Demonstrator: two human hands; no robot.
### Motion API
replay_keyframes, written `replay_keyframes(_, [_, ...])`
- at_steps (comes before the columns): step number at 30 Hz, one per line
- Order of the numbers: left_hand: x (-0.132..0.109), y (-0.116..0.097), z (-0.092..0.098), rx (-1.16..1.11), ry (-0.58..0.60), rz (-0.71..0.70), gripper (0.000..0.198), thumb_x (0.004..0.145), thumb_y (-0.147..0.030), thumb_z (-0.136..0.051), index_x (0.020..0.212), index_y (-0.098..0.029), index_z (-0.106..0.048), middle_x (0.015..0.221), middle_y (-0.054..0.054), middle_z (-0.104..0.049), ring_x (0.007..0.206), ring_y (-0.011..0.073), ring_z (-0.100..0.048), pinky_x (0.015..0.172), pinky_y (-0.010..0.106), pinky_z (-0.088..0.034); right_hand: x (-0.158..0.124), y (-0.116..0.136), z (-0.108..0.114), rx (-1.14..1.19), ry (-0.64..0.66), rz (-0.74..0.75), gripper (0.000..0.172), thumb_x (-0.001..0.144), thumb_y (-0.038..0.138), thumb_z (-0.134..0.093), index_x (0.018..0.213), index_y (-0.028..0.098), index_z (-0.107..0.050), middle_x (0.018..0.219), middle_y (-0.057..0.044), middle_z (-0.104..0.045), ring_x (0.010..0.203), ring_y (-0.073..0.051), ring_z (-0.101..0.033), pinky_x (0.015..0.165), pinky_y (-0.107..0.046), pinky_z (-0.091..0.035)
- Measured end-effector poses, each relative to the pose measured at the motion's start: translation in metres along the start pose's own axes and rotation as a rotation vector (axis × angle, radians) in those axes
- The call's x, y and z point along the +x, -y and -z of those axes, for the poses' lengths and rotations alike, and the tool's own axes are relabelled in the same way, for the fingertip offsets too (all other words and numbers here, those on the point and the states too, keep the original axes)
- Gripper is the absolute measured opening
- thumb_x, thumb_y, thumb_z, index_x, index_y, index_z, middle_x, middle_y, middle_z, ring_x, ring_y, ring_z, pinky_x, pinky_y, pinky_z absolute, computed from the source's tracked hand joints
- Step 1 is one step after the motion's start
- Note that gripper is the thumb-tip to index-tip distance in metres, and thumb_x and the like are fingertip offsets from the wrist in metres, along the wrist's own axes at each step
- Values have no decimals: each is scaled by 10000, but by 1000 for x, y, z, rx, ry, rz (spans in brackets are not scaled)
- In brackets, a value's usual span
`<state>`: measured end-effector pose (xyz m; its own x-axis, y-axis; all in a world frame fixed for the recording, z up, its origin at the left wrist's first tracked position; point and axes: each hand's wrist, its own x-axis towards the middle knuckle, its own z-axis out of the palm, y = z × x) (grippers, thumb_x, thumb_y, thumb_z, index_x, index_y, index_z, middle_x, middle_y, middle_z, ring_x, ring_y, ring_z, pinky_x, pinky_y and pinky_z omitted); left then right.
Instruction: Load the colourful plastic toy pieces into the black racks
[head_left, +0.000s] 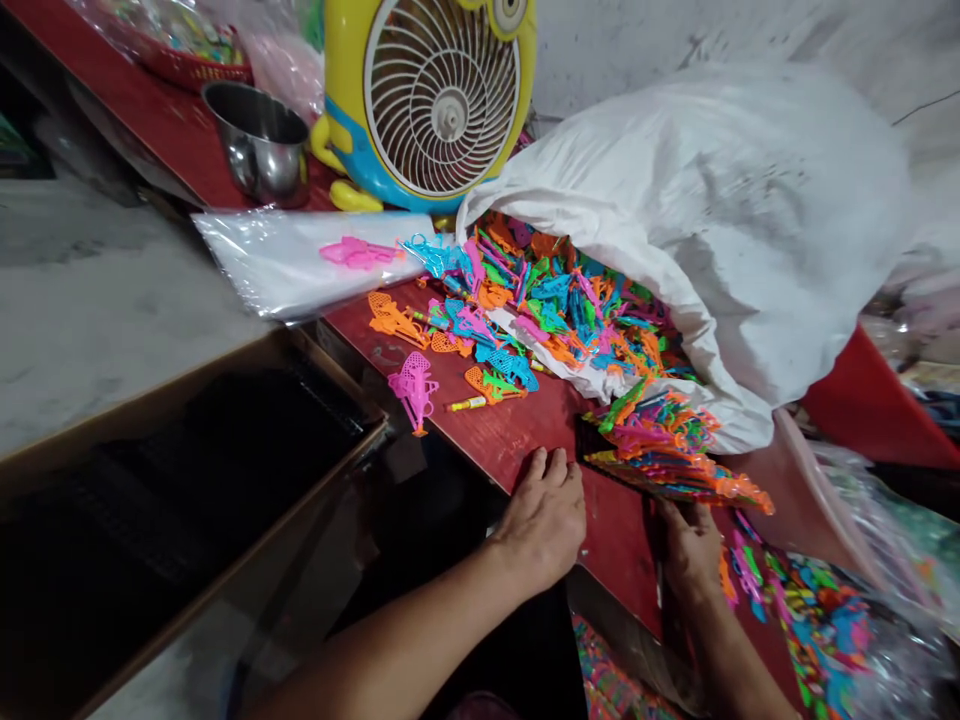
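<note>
My left hand (544,515) rests on the near edge of the red tabletop (517,425), palm down, fingers extended and nothing in it. At the near end of a pile of colourful plastic toy pieces (675,455), my right hand (691,550) grips from below, its fingertips partly hidden under the pile. Something dark, its kind unclear, shows under and beside that pile. Beyond the hands, loose toy guns in blue, orange, green and pink (570,300) spill from the mouth of a white sack (780,200). A pink toy gun (414,390) lies apart, left of the others.
Behind stand a yellow and blue fan (341,95) and a metal pot (259,150). Clear plastic bags (262,260) lie before them. On the left is a cardboard box (180,400) with dark lining. A pink tub (795,490) and more small colourful pieces (825,630) are at right.
</note>
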<state>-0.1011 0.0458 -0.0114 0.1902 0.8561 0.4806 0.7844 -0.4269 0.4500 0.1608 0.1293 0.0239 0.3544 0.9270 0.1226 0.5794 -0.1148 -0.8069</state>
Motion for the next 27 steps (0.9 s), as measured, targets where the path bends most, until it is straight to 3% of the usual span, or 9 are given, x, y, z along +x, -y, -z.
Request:
replay_keyframes(17, [1, -2, 7, -39, 3, 59, 344, 965, -215, -417, 1193, -129, -660, 1284, 95, -629, 1302, 302, -464, 1135, 491, -316, -6, 13, -4, 67, 1, 33, 463, 539, 442, -752, 902, 176, -641, 852, -15, -653, 780, -179, -567, 764, -318, -456])
replay_keyframes(27, [2, -5, 13, -27, 45, 79, 366, 964, -236, -426, 1261, -130, -611, 1306, 83, -629, 1303, 278, -473, 1142, 483, -312, -4, 5, -6, 203, 68, 99, 477, 601, 395, -763, 1024, 199, -660, 1021, -27, -699, 936, -193, -612, 908, -342, -449])
